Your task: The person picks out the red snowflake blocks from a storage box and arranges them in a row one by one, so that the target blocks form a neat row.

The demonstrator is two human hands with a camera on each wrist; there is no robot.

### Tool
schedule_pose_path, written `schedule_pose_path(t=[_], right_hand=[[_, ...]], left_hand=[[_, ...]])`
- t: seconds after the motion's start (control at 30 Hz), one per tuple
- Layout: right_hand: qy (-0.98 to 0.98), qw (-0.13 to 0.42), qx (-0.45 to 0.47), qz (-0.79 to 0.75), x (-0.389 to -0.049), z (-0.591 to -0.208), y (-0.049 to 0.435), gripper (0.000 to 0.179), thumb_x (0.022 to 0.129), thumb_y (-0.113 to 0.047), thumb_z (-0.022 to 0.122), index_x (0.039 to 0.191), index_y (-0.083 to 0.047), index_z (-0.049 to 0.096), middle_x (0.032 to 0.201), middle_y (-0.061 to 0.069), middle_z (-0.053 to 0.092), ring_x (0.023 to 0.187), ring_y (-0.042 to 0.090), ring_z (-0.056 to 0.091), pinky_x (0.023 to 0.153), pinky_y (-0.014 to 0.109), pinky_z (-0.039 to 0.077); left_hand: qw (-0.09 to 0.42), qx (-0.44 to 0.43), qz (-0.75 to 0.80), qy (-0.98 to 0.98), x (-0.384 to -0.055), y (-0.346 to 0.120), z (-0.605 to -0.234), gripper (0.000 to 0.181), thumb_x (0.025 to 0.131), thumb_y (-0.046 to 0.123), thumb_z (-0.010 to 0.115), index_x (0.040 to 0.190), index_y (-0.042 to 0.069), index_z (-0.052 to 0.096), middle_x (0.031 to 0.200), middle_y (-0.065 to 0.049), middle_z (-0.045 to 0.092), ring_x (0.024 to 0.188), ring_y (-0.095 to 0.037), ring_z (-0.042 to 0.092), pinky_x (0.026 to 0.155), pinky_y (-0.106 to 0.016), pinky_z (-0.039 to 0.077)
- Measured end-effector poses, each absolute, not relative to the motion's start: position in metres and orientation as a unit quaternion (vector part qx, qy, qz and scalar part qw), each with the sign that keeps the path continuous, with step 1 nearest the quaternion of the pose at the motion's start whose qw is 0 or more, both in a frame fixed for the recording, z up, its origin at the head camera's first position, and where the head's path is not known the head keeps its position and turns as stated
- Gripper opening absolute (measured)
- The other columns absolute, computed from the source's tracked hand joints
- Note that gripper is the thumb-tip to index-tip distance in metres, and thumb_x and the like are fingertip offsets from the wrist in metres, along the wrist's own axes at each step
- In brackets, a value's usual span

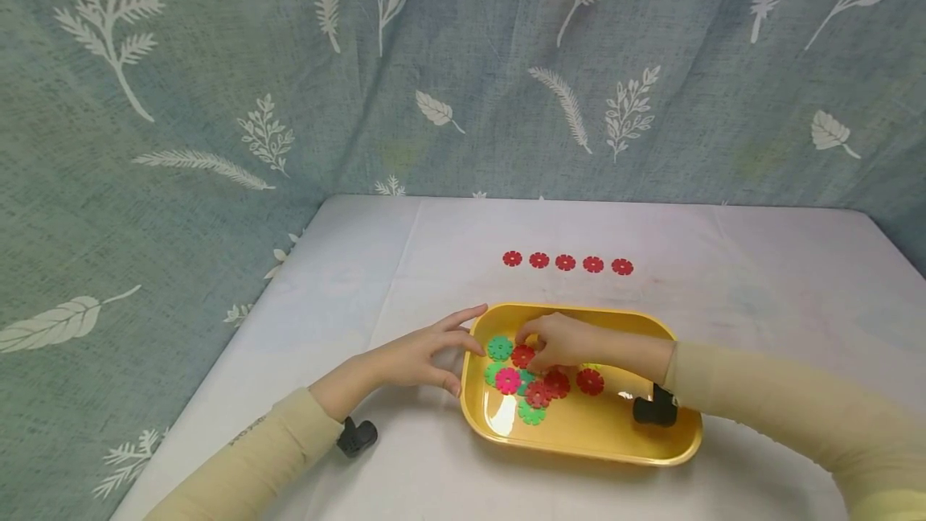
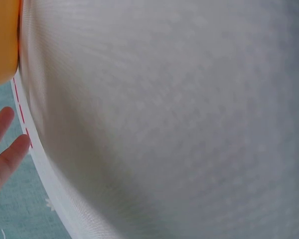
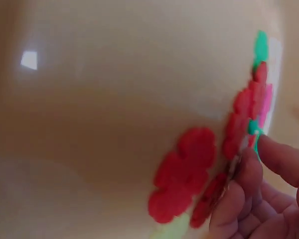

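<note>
A yellow tray (image 1: 579, 445) holds several flower-shaped plastic discs in red, green and pink. My right hand (image 1: 567, 342) reaches into it from the right, fingers bent, thumb and index finger at opposite sides of a red disc (image 1: 522, 356). In the right wrist view, the fingertips (image 3: 249, 169) are close beside the piled discs; whether they pinch one is unclear. My left hand (image 1: 423, 356) is at the tray's left end with fingers spread and nothing held. Its fingertips are at the rim; contact is not certain. Another red disc (image 1: 589, 381) lies right of the pile.
Beyond the tray, several red discs run in a row, among them a middle disc (image 1: 565, 262), on the white-covered table (image 1: 405, 264). A patterned blue-green cloth (image 1: 492, 103) hangs behind and to the left. Black wrist cameras protrude below both sleeves.
</note>
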State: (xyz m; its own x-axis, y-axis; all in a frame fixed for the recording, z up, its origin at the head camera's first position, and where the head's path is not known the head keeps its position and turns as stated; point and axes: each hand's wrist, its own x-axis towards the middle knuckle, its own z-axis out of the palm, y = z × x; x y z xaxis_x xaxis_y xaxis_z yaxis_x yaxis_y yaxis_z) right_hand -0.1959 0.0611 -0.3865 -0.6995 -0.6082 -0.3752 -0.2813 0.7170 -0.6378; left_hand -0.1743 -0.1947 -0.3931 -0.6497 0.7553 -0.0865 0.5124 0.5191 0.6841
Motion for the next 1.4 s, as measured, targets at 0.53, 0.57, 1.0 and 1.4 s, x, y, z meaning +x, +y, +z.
schedule_pose_path(t=[0.53, 0.57, 1.0, 1.4], right_hand=[[0.891, 0.238, -0.328, -0.204, -0.1901, -0.3900, 0.0573, 0.019, 0.075, -0.023, 0.076, 0.088, -0.019, 0.062, 0.064, -0.006, 0.053, 0.059, 0.009, 0.048, 0.052, 0.019, 0.042], [0.889, 0.236, -0.335, -0.206, -0.1897, -0.3899, 0.0572, 0.019, 0.075, -0.023, 0.075, 0.087, -0.019, 0.062, 0.065, -0.006, 0.053, 0.060, 0.009, 0.048, 0.052, 0.019, 0.043], [0.865, 0.224, -0.388, -0.224, -0.1888, -0.3922, 0.0571, 0.020, 0.073, -0.012, 0.074, 0.087, -0.013, 0.060, 0.073, -0.005, 0.052, 0.067, 0.008, 0.045, 0.058, 0.017, 0.042], [0.868, 0.221, -0.389, -0.215, -0.1907, -0.3896, 0.0519, 0.026, 0.072, -0.019, 0.078, 0.092, -0.009, 0.064, 0.078, -0.002, 0.050, 0.073, 0.010, 0.044, 0.063, 0.019, 0.040]], left_hand=[[0.184, 0.378, 0.317, 0.850, -0.1734, -0.1943, -0.3925, 0.055, 0.066, 0.045, 0.072, 0.112, 0.018, 0.058, 0.153, 0.003, 0.014, 0.139, -0.022, 0.017, 0.110, -0.046, 0.024], [0.184, 0.379, 0.317, 0.850, -0.1734, -0.1943, -0.3925, 0.055, 0.066, 0.045, 0.072, 0.112, 0.018, 0.058, 0.153, 0.003, 0.013, 0.139, -0.022, 0.017, 0.110, -0.046, 0.024], [0.181, 0.380, 0.316, 0.850, -0.1730, -0.1942, -0.3925, 0.057, 0.066, 0.050, 0.069, 0.113, 0.019, 0.058, 0.153, 0.003, 0.013, 0.139, -0.023, 0.017, 0.109, -0.047, 0.025], [0.182, 0.377, 0.318, 0.851, -0.1738, -0.1949, -0.3929, 0.055, 0.067, 0.047, 0.071, 0.113, 0.020, 0.058, 0.153, 0.004, 0.013, 0.139, -0.023, 0.017, 0.109, -0.047, 0.026]])
